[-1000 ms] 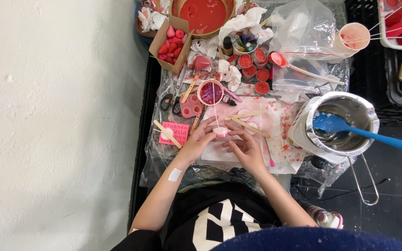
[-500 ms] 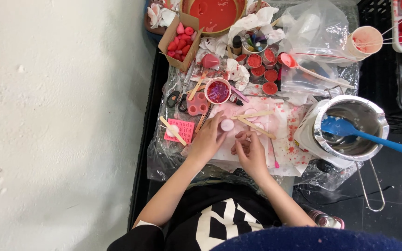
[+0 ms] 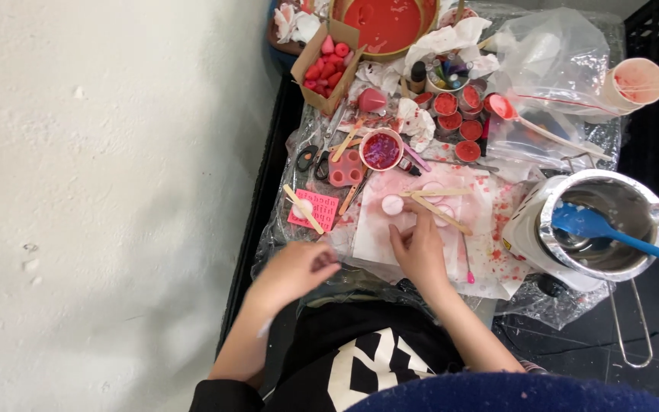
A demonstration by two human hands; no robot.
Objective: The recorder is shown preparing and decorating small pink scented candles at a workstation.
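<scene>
We're pressing our right hand (image 3: 421, 248), fingers flat, by the pink disc (image 3: 392, 204) on the paper (image 3: 379, 236), left hand (image 3: 295, 271) loosely curled, empty; picking the disc up needs a gentle pinch.

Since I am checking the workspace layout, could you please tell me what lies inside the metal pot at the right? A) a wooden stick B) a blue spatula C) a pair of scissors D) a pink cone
B: the blue spatula rests with its blade inside the metal pot, its handle running out to the right.
</scene>
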